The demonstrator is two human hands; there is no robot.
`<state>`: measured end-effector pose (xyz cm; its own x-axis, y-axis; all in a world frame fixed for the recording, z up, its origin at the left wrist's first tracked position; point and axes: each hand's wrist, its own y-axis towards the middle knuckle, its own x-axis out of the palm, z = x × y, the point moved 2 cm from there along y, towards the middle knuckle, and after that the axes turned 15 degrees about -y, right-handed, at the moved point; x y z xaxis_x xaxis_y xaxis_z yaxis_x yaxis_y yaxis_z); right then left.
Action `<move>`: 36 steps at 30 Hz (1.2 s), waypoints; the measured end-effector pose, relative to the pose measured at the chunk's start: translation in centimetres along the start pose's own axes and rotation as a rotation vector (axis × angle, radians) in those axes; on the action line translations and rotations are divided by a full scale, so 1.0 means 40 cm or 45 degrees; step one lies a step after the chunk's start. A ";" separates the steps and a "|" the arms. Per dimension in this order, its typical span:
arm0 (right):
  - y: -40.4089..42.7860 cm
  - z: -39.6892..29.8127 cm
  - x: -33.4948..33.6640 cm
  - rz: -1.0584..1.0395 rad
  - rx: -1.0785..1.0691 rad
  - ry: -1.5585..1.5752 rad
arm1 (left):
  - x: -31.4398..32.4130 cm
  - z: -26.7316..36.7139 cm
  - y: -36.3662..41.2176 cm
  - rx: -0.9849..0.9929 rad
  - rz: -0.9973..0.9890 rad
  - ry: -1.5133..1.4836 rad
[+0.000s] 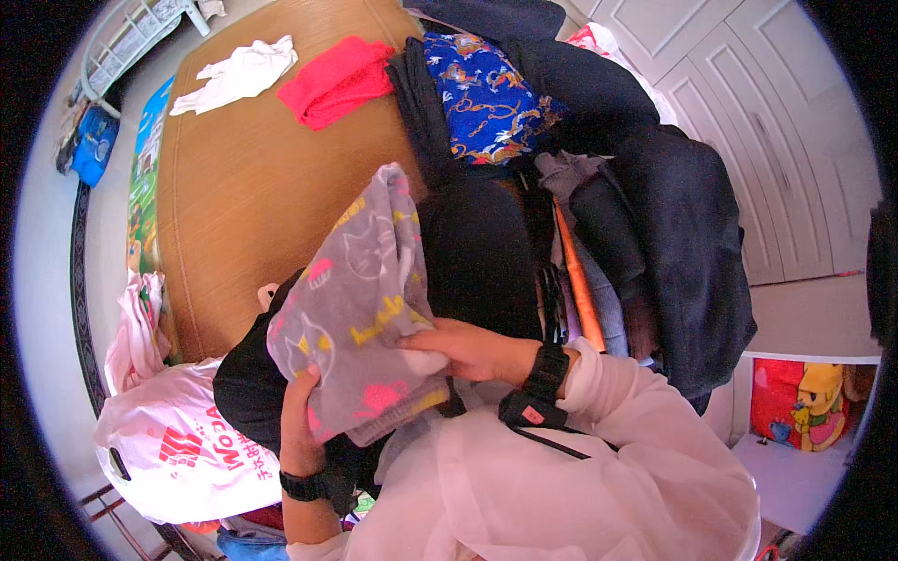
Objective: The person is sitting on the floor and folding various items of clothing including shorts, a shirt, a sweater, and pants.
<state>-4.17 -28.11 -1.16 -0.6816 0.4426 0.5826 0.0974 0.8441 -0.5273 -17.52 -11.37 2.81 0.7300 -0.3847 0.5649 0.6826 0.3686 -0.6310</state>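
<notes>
A grey fleece garment printed with cat faces and pink and yellow marks hangs between my two hands, close to my body. My left hand grips its lower left edge, the thumb on top and the fingers hidden behind the cloth. On its right side, my right hand pinches the fabric. The garment looks doubled over, with its narrow end pointing away from me. Under and beyond it lies black cloth. Each wrist wears a black strap.
Ahead on the brown mat lie a folded red garment and a white garment. Blue patterned cloth and dark clothes are piled to the right. A white plastic bag stands at left; a white cabinet is at right.
</notes>
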 end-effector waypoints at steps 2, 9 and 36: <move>0.001 0.007 -0.004 -0.045 -0.016 0.015 | -0.003 -0.007 0.014 0.000 -0.055 0.001; 0.002 -0.001 0.011 0.014 -0.022 0.027 | 0.019 0.013 0.013 0.075 -0.118 0.081; -0.085 -0.325 0.051 0.172 -0.594 -0.032 | 0.173 0.105 0.055 0.186 -0.448 -0.208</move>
<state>3.53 -26.16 9.85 -0.6572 0.5547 0.5102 0.4969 0.8279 -0.2601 -10.82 -9.66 7.58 0.4391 -0.3740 0.8169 0.8806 0.3595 -0.3088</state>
